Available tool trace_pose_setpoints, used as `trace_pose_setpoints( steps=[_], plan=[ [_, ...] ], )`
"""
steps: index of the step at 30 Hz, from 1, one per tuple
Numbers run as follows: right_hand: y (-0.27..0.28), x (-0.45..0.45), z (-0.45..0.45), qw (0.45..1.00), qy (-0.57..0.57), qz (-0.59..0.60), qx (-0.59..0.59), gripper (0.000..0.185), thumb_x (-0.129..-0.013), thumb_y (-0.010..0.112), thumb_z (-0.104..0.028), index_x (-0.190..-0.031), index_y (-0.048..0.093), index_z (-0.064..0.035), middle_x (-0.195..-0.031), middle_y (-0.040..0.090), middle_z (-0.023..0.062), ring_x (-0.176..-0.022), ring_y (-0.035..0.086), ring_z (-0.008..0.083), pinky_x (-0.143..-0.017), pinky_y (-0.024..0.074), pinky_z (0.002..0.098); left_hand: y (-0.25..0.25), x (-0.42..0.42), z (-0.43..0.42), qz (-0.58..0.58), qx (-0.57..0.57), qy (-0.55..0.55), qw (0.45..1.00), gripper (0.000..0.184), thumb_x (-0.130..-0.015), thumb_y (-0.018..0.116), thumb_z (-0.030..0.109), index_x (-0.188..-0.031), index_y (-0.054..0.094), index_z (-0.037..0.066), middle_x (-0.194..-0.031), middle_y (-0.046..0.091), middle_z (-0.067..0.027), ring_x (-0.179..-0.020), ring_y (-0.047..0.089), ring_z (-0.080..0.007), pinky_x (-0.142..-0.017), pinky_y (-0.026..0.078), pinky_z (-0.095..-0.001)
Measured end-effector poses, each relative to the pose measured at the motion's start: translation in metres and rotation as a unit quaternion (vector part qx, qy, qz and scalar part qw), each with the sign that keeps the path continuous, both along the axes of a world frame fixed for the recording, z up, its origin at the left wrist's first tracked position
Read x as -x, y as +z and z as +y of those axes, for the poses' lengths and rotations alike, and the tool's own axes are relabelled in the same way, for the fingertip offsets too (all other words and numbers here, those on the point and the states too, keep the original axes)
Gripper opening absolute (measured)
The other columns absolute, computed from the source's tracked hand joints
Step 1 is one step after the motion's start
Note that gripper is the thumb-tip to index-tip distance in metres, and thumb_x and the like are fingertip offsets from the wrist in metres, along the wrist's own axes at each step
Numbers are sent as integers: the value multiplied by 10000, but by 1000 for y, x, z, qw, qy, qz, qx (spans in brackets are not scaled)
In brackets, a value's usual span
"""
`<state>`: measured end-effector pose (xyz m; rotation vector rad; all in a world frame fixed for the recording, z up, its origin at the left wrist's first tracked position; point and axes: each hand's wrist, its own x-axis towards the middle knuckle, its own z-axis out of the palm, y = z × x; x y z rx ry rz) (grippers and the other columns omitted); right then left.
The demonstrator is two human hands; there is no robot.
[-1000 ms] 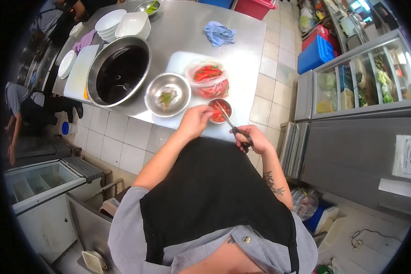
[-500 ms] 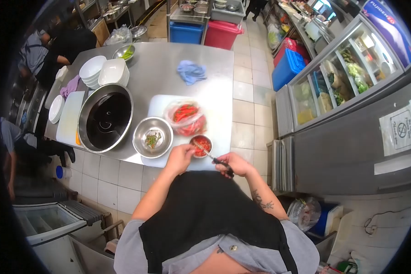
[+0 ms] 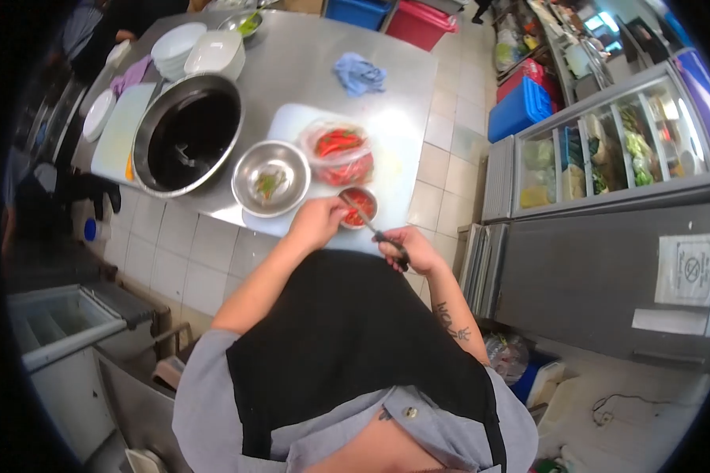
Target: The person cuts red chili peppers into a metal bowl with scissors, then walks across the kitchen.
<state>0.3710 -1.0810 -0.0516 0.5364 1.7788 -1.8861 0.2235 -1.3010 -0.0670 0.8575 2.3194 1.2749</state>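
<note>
Over the small metal bowl (image 3: 363, 211) of cut red chili, the blades of the black-handled scissors (image 3: 394, 246) point in from the right. My right hand (image 3: 412, 249) is closed around their handles. At the bowl's left rim my left hand (image 3: 320, 221) is pinched; whatever is between its fingertips is too small to make out. A clear plastic bag (image 3: 341, 151) of red chilies lies open just behind, on a white cutting board (image 3: 394, 162). Left of the bag, a wider metal bowl (image 3: 271, 178) has green stems at its bottom.
A large metal basin (image 3: 188, 134) of dark liquid stands to the left, with white dishes (image 3: 214, 54) behind it. Farther back lie a blue cloth (image 3: 360, 74) and a bowl of green pieces (image 3: 248, 25). Another person is at the upper left.
The camera view has tilted down and back, shifting the whole scene. Both hands stay at the small bowl, the scissors still in my right hand.
</note>
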Motion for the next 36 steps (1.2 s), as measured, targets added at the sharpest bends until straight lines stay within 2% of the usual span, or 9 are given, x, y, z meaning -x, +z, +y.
trace_pose_setpoints(
  steps=[2,8,11,14,17,24,27,33,36],
  plan=[
    [3,1,0,1000,-7,1,13,409,-897,792,-311,-1117,691,19,-664,619,23,-504,570,82,-445,457,233,2,1,0,-39,25,4,999,182,-923,696,143,-1035,726,4,-900,728,-197,-812,707,-316,-768,539,-387],
    [3,-1,8,999,11,6,44,487,-917,755,-377,-1179,658,23,-698,624,24,-539,589,100,-470,476,245,-2,0,0,-57,-38,17,997,176,-922,703,132,-1041,724,3,-904,735,-179,-822,707,-283,-778,537,-377],
    [3,1,8,999,17,5,42,501,-915,757,-389,-1188,654,18,-701,625,22,-548,593,101,-480,479,246,3,-1,0,-69,-50,20,996,149,-912,676,79,-1030,728,3,-949,729,-203,-878,705,-362,-790,542,-410],
    [3,1,8,999,22,6,45,505,-913,760,-396,-1190,654,13,-701,625,18,-548,593,101,-483,478,245,2,-2,2,-68,-70,33,995,152,-914,676,85,-1031,728,5,-945,730,-198,-871,704,-360,-790,541,-409],
    [4,2,5,999,14,5,45,491,-911,768,-387,-1184,660,7,-700,624,11,-545,588,96,-483,474,243,-5,-1,3,-81,-68,15,994,151,-927,691,110,-1028,728,3,-895,736,-166,-806,703,-263,-771,535,-361],
    [2,4,0,1000,-5,-20,18,436,-896,796,-339,-1146,686,1,-687,610,-5,-521,561,77,-465,449,236,-1,-1,3,-70,-30,8,997,153,-920,700,127,-1014,738,12,-848,728,-153,-769,689,-248,-752,530,-358],
    [3,4,2,1000,12,-20,-9,402,-914,746,-264,-1175,661,29,-679,615,20,-534,576,100,-471,458,247,3,-1,1,-60,-30,10,998,156,-921,698,126,-1017,738,10,-842,726,-155,-766,690,-243,-751,530,-357],
    [2,-1,4,999,2,11,33,475,-904,778,-387,-1158,677,2,-684,620,4,-520,569,82,-463,447,234,-11,-1,2,-82,-53,21,995,161,-943,665,77,-1065,718,-15,-865,740,-128,-771,690,-196,-754,539,-336],
    [2,-2,4,999,1,16,32,491,-907,769,-403,-1165,672,3,-692,625,9,-531,577,88,-480,455,236,-16,-1,3,-100,-57,22,993,159,-950,648,54,-1074,707,-27,-856,737,-108,-772,686,-169,-753,541,-319]
  ],
)
